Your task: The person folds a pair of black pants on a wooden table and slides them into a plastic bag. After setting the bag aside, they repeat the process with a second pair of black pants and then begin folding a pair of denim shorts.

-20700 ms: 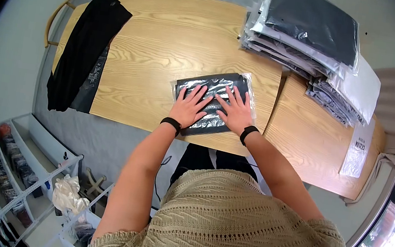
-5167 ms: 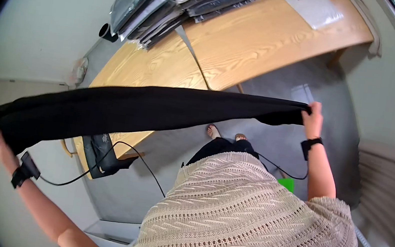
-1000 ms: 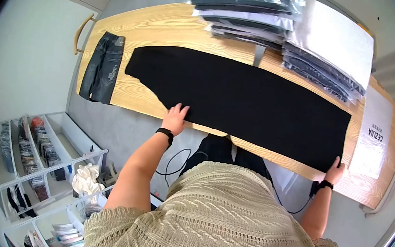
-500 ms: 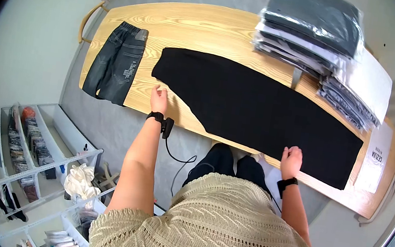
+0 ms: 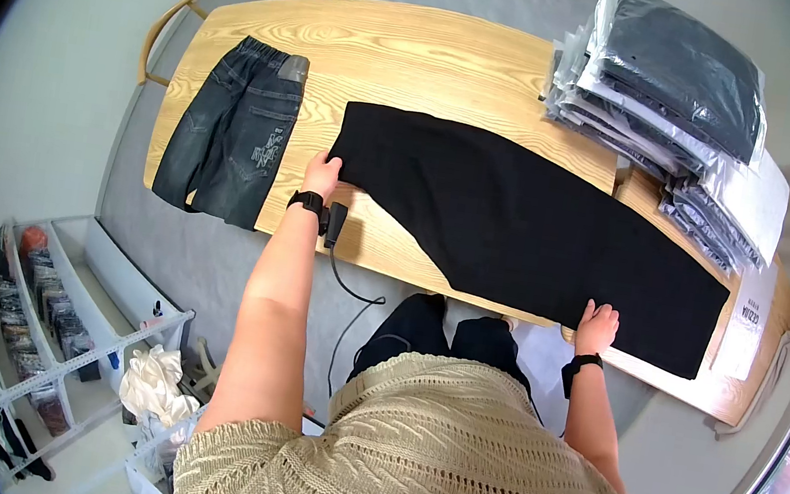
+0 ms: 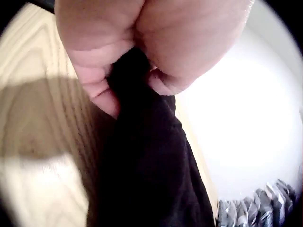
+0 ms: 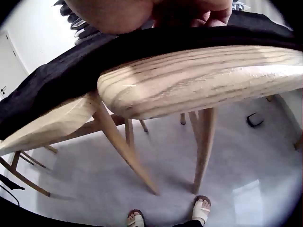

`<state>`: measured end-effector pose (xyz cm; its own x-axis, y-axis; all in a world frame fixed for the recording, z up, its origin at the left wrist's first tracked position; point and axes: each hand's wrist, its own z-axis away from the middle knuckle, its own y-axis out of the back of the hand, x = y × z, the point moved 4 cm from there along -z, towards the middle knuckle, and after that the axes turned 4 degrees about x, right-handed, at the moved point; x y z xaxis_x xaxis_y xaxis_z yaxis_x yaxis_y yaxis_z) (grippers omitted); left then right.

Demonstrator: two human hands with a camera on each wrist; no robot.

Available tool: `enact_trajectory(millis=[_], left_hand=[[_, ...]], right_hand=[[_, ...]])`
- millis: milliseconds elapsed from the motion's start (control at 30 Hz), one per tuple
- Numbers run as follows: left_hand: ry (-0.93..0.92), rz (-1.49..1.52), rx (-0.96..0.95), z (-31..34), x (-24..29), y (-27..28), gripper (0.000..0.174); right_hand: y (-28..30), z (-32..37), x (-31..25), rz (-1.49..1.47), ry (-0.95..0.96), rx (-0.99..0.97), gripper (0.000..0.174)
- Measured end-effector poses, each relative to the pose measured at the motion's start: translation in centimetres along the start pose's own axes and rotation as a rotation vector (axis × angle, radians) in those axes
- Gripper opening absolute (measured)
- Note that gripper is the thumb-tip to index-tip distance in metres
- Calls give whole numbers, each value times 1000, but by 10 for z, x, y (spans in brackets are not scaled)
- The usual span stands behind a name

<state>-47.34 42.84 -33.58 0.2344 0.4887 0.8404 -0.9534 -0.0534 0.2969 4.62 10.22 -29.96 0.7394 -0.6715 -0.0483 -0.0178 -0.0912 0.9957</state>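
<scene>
Black trousers (image 5: pixel 540 222) lie lengthwise, flat across the wooden table, the narrower end at the left. The left hand (image 5: pixel 322 176) pinches that end near its lower corner; in the left wrist view the thumb and fingers of the left hand (image 6: pixel 147 52) close round bunched black cloth (image 6: pixel 147 156). At the near edge, right of the middle, the right hand (image 5: pixel 597 328) rests on the trousers with fingers bent. The right wrist view shows the right hand (image 7: pixel 189 14) on the black cloth (image 7: pixel 61 78), its fingertips partly hidden. Folded dark jeans (image 5: pixel 233 138) lie to the left.
Stacked clothes in clear bags (image 5: pixel 682 75) stand at the back right. A printed clear bag (image 5: pixel 745 327) lies at the table's right end. A cable (image 5: pixel 341 325) hangs from the left wrist. Divided shelves (image 5: pixel 50 330) stand lower left, and a wooden chair (image 5: pixel 152 36) behind the table's left end.
The left hand has gone from the near table edge to the trousers' left end and now pinches it. The right hand has moved left along the near edge from the right corner.
</scene>
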Motion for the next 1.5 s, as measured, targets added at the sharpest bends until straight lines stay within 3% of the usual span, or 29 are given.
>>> enact_trajectory(millis=[33, 67, 167, 200, 333, 367, 433, 567, 600, 700, 833, 967, 1000, 1033, 1167, 1267, 1367, 1500], left_hand=[[-145, -195, -3, -11, -5, 4, 32], [-172, -294, 56, 7, 15, 4, 30], [-236, -238, 75, 5, 19, 12, 29], [-168, -261, 40, 3, 16, 14, 29], [-195, -510, 59, -44, -23, 20, 33], [-199, -513, 54, -35, -8, 15, 33], [-611, -822, 474, 7, 54, 7, 33], [-356, -520, 81, -49, 48, -8, 48], [-337, -573, 46, -54, 51, -14, 56], [-255, -463, -18, -59, 54, -25, 60], [-230, -372, 5, -60, 57, -26, 71], [-187, -450, -40, -75, 49, -19, 60], [-266, -550, 128, -79, 51, -15, 50], [-264, -557, 120, -82, 49, -14, 50], [-401, -723, -24, -72, 64, -19, 41], [-491, -1008, -102, -64, 72, -26, 35], [-645, -971, -188, -65, 80, -29, 34], [-608, -749, -139, -55, 112, -25, 27]], right_hand=[[1, 0, -2, 1, -5, -1, 32], [2, 1, -3, 19, -12, 1, 32], [1, 1, -1, 37, -31, 2, 33], [0, 1, -1, 34, -23, -2, 33], [-2, 1, 0, 34, -33, 5, 33], [-3, 1, 0, 33, -39, 5, 33], [-2, 3, 0, 30, -35, 28, 33], [0, 4, -2, 21, -42, 33, 33], [0, 3, -1, 12, -36, 28, 33], [1, 1, 1, -3, -47, 4, 33], [2, 0, 0, -37, -58, -13, 34], [2, 2, 2, -28, -48, -15, 33], [2, 2, 2, -41, -40, -4, 32], [2, 1, 2, -56, -32, 9, 32], [2, 0, 1, -41, -51, -5, 31], [3, -1, 1, -58, -28, 11, 31], [1, -1, 3, -70, -34, 11, 31], [4, -1, 1, -79, -57, -7, 30]])
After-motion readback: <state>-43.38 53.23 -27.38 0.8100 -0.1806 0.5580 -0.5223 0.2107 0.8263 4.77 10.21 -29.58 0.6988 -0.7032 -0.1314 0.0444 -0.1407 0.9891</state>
